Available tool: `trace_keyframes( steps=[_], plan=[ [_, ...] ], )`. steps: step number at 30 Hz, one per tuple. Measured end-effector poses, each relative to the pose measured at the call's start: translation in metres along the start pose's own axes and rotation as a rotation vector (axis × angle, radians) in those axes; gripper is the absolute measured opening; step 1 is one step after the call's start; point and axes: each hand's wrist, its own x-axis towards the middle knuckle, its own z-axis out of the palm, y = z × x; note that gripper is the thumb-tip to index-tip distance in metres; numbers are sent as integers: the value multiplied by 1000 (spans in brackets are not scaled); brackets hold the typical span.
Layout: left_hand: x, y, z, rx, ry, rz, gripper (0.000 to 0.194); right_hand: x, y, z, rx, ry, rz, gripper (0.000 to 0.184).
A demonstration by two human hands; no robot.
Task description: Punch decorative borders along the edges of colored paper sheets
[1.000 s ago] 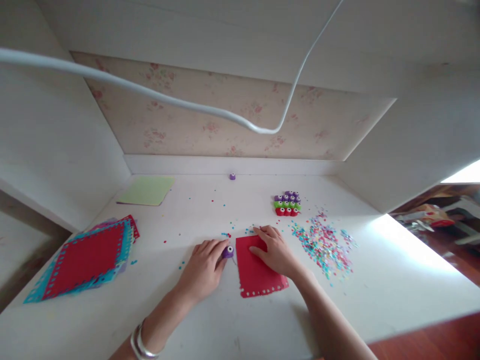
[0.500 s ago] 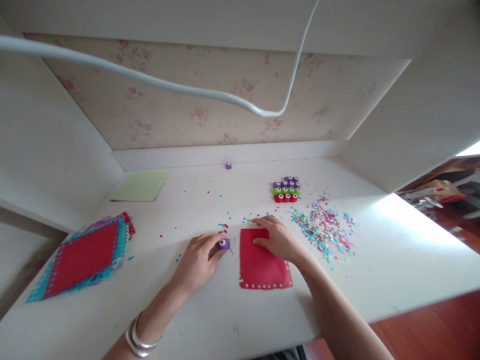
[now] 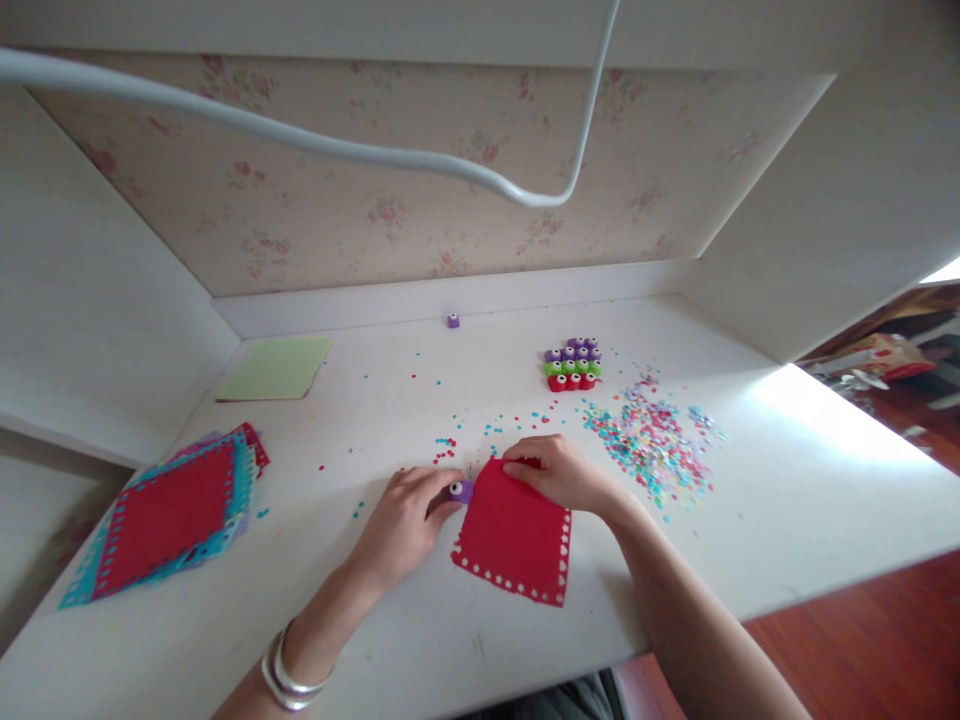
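Note:
Between thumb and fingers, my left hand [image 3: 405,515] grips a small purple craft punch [image 3: 460,491] with a white round top. My right hand [image 3: 559,472] pinches the far edge of a red paper sheet [image 3: 514,545], which is slightly raised and bent there. The sheet's left edge meets the punch; whether it sits inside the slot I cannot tell. Small punched holes line its near and right edges. Tiny paper bits [image 3: 445,445] lie just beyond my hands.
At left lies a stack of red and blue punched sheets [image 3: 169,520], with pale green paper [image 3: 274,368] behind it. Several purple, green and red punches [image 3: 573,366] stand in rows at the back right, near a confetti heap [image 3: 652,440]. Another purple punch [image 3: 453,321] stands by the wall.
My right hand has gone from resting on the red sheet to pinching its far edge. The sheet has turned and moved left against the punch. The camera view has shifted slightly.

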Motion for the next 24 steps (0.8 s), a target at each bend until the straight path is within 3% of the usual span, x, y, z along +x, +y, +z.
trace_keyframes(
  steps=[7,13,24],
  plan=[
    [1,2,-2,-22,-57,-40,29,-1,0,-8,155,-111,131,23],
    [0,1,-2,-15,-57,-18,30,-1,3,-8,292,-141,207,26],
    [0,2,-2,-15,-58,1,28,0,7,-4,327,-126,247,26]
  ],
)
